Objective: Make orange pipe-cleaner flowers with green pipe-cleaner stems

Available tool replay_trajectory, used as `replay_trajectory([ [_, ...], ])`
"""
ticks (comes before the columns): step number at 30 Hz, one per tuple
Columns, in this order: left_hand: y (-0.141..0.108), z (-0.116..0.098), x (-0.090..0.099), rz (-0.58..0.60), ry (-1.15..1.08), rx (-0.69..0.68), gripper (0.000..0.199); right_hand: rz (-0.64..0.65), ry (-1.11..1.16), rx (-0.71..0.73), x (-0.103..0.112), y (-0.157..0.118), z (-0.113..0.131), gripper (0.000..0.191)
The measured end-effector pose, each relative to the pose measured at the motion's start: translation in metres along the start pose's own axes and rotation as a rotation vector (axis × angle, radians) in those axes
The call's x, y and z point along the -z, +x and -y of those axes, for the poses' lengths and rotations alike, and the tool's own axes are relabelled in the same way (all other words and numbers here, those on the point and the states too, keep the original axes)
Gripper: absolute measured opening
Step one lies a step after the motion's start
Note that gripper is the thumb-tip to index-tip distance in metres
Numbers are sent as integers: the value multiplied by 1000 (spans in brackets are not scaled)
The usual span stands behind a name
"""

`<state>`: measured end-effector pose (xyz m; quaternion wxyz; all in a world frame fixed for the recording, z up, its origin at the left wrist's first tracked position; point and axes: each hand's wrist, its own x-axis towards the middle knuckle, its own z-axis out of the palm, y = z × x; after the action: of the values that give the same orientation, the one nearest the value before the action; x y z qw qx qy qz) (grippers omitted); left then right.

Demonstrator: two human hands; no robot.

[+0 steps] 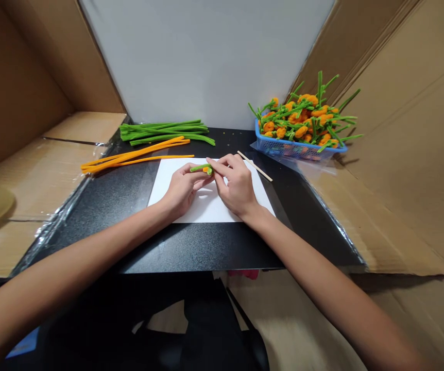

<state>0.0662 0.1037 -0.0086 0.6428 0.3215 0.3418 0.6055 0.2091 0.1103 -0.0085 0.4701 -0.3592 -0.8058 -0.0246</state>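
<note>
Above a white sheet of paper (160,191), both hands are closed on one small piece of green and orange pipe cleaner (200,168). My left hand (184,188) pinches it from the left, with a short green end showing above the fingers. From the right, the fingertips of my right hand (236,185) press on its green and orange end. The fingers hide much of its shape. A thin wooden stick (256,166) lies slanted just beyond my right hand, partly over the paper's edge.
Green pipe cleaners (164,132) lie bundled at the back left, with orange pipe cleaners (133,155) in front. A blue basket (301,146) at the back right is heaped with orange and green pipe-cleaner pieces. Cardboard walls (407,129) flank the black table (102,206).
</note>
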Motion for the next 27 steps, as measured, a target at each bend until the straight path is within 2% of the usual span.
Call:
replay_trajectory([
  [6,0,0,1,-14,20,-14,20,63,55,-58,0,0,1,34],
  [9,1,0,2,1,33,-26,21,-3,165,-183,3,1,4,30],
  [13,2,-1,2,-15,47,-61,20,-72,304,-317,5,2,7,11],
  [19,1,0,1,-44,69,-80,17,-6,371,-420,1,2,4,11],
  [23,2,-1,3,-49,89,-72,23,25,352,-407,2,2,2,14],
  [27,5,-4,5,-27,109,-81,23,109,234,-254,7,4,-3,18],
])
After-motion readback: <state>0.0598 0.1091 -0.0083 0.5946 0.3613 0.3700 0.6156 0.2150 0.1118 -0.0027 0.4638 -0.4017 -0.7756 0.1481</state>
